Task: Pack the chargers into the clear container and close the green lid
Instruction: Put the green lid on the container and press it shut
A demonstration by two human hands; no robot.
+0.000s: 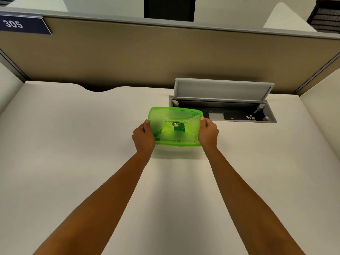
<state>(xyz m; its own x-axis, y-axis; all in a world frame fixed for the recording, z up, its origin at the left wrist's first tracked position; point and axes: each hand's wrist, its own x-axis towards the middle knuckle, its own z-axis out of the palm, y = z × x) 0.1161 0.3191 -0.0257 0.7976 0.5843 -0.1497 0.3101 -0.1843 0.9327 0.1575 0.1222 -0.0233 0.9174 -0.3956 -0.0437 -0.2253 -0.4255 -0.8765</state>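
A translucent green lid with a round logo at its centre covers the clear container, whose lower wall shows faintly below the lid's near edge. The container stands on the white desk. My left hand grips its left side, thumb on the lid's rim. My right hand grips its right side the same way. Dark shapes show dimly through the lid; I cannot tell what they are. No loose chargers are in view.
Just behind and right of the container, a grey desk power box is sunk into the desk, its flap standing open. A tan partition bounds the desk's far side, with a "305" plate at upper left.
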